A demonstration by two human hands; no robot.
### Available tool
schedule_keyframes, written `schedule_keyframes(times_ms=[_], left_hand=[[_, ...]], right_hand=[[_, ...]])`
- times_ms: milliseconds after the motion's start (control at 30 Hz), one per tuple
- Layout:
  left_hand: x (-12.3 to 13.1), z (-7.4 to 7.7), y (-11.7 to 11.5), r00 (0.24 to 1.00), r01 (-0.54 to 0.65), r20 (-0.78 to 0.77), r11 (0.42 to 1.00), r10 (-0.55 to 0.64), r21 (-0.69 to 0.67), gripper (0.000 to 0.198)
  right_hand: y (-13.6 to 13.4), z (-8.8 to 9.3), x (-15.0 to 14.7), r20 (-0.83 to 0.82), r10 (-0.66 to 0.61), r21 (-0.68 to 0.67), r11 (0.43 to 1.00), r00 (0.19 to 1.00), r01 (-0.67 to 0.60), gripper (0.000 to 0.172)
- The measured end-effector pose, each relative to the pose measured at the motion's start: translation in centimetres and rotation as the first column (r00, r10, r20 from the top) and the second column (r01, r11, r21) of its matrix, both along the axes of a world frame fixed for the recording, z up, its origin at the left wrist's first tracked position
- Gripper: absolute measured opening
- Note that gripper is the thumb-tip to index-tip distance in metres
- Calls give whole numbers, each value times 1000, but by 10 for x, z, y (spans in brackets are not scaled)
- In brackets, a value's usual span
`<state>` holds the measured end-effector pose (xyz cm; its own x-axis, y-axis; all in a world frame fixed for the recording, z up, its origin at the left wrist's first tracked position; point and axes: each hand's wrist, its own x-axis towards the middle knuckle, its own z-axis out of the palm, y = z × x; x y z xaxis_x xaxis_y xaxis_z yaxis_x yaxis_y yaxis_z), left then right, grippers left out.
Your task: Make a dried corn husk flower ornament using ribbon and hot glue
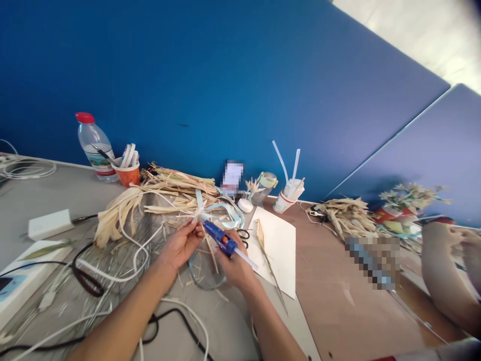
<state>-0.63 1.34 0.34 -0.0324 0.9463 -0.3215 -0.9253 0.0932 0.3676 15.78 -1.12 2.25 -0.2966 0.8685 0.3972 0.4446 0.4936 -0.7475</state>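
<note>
My right hand (235,263) is wrapped round a blue hot glue gun (216,234), and a clear glue stick (246,258) juts from its back end. The nozzle points up and left, close to my left hand (185,244). Between its fingertips my left hand pinches a pale piece of dried husk (199,210) with pointed tips. Whether the nozzle touches the husk I cannot tell. Behind my hands lies a heap of dried corn husks (180,183). Black scissors handles (244,236) show just past the glue gun, partly hidden by my right hand.
White paper (285,240) with a dried stalk (265,245) lies to the right. Cables and thin wires (124,271) tangle at left near a power strip (22,276). A bottle (95,145), an orange cup (128,174) and a white cup (283,201) stand behind. Another person's arm (443,276) is far right.
</note>
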Motion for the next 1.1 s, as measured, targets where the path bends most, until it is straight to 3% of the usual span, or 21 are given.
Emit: schedule_keyframes(times_ms=[267, 367, 433, 567, 667, 867, 967, 1100], left_hand=[[0, 0, 0, 1000, -7, 3, 1000, 7, 30, 18], [-2, -1, 0, 1000, 7, 17, 999, -8, 53, 18], [-3, 0, 0, 1000, 12, 15, 999, -12, 44, 18], [-4, 0, 1, 1000, 2, 14, 1000, -3, 10, 18], [-6, -1, 1, 999, 9, 53, 1000, -9, 11, 18], [-7, -4, 2, 995, 20, 96, 1000, -21, 10, 20], [-8, -3, 3, 994, 28, 102, 1000, -29, 11, 22], [-8, -1, 3, 995, 39, 95, 999, -41, 32, 22]], right_hand=[[3, -4, -2, 18, -14, -7, 1000, 1000, 14, 11], [2, 0, 1, -77, -5, -53, 999, 997, 1, 15], [0, 2, 6, -197, -14, -156, 988, 980, -18, 20], [1, 7, 20, -443, -162, -413, 910, 882, -40, 27], [7, 12, 40, -554, -303, -513, 858, 775, -31, 36], [21, 14, 101, -736, -401, -611, 741, 546, -280, 29], [25, 5, 133, -735, -420, -646, 673, 533, -360, 22], [28, -7, 159, -625, -449, -719, 650, 639, -246, 30]])
